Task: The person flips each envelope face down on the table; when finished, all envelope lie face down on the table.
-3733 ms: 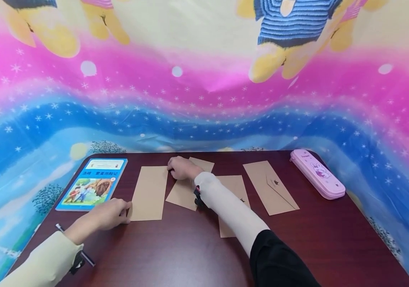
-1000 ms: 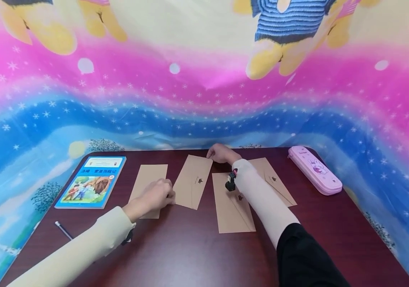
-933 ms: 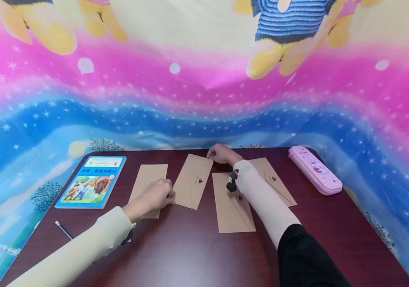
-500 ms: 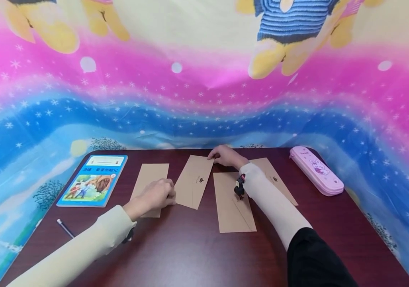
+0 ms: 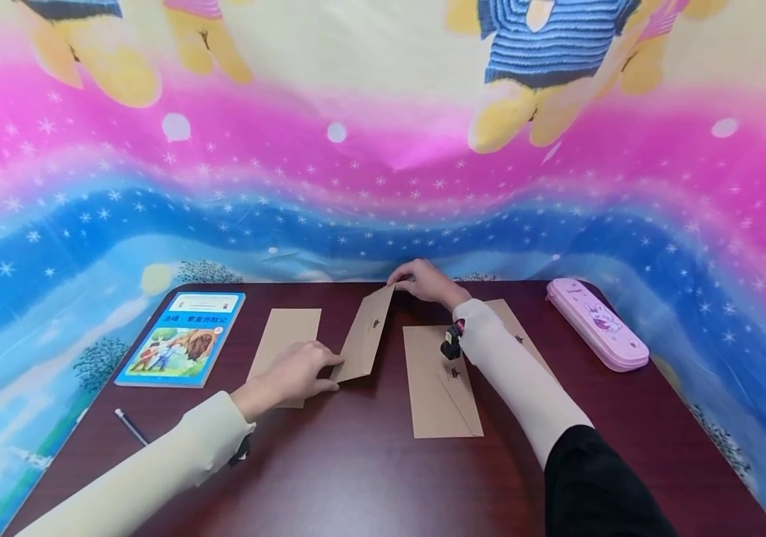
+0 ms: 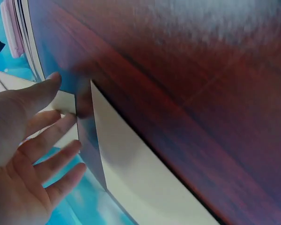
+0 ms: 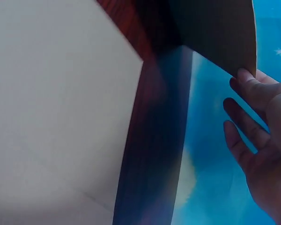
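While a cloth backdrop (image 5: 383, 171) in pink, blue and cream, printed with snowflakes and toy figures in striped knitwear, spans the far side, a person works at a glossy, reddish-brown wooden surface (image 5: 369, 477). A cream sleeve (image 5: 148, 477) reaches in along the left arm; a black sleeve (image 5: 604, 485) covers the upper part of the right arm, above a pale cuff. A blue paperback book (image 5: 181, 350) with an illustrated cover lies at the far left. Four rectangular brown paper envelopes share the middle: a plain one (image 5: 289, 328) lies flat near the book, two marked ones (image 5: 429, 388) lie to the right, partly behind the right arm, and between them the lifted envelope (image 5: 362, 339) tilts, its far end raised off the surface. A pink zippered pencil case (image 5: 600, 327) with a rabbit print rests at the far right. The right hand (image 5: 426, 283) pinches the lifted envelope's far right corner between thumb and fingers. The left hand (image 5: 292, 377), thumb and fingers apart, is at its near left corner; whether it touches the paper cannot be told. A slim dark pencil (image 5: 129, 425) with a white end lies partly hidden by the cream sleeve.
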Available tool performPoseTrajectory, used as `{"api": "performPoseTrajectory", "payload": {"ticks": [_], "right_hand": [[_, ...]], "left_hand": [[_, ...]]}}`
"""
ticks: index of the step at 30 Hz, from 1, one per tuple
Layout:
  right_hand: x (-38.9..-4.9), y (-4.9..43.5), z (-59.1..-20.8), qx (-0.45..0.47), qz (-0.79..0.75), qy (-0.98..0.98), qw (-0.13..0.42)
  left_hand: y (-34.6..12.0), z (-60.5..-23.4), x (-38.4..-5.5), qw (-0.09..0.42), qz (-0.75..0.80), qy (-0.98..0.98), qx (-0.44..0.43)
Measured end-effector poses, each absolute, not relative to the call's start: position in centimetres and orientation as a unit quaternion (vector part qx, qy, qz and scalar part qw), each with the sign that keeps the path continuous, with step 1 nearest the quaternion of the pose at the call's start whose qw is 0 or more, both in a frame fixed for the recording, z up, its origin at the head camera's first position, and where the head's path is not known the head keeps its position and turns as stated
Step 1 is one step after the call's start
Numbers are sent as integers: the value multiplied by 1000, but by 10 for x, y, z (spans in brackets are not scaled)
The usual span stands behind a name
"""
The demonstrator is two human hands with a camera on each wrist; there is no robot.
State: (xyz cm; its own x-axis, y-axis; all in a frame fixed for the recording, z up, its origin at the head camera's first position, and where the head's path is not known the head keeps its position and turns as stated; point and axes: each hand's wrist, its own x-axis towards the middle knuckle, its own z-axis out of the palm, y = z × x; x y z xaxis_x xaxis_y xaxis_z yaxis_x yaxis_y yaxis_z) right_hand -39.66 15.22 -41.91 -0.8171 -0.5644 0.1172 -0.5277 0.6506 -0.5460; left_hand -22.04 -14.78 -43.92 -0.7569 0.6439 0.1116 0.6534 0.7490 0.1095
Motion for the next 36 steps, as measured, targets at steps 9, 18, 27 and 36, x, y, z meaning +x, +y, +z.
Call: {"api": "performPoseTrajectory", "payload": {"ticks": [9, 18, 27, 36], "right_hand": [[-394, 135, -408, -330, -315, 889, 38], [-393, 117, -408, -343, -323, 882, 34], [-394, 111, -407, -353, -316, 880, 33], [-392, 107, -398, -343, -303, 888, 53]], "left_hand": [[-144, -444, -203, 28, -116, -923, -365], [-138, -444, -196, 46, -142, -922, -357], [-137, -414, -194, 81, -181, -923, -329], [-140, -395, -193, 108, -131, -902, -396]]}}
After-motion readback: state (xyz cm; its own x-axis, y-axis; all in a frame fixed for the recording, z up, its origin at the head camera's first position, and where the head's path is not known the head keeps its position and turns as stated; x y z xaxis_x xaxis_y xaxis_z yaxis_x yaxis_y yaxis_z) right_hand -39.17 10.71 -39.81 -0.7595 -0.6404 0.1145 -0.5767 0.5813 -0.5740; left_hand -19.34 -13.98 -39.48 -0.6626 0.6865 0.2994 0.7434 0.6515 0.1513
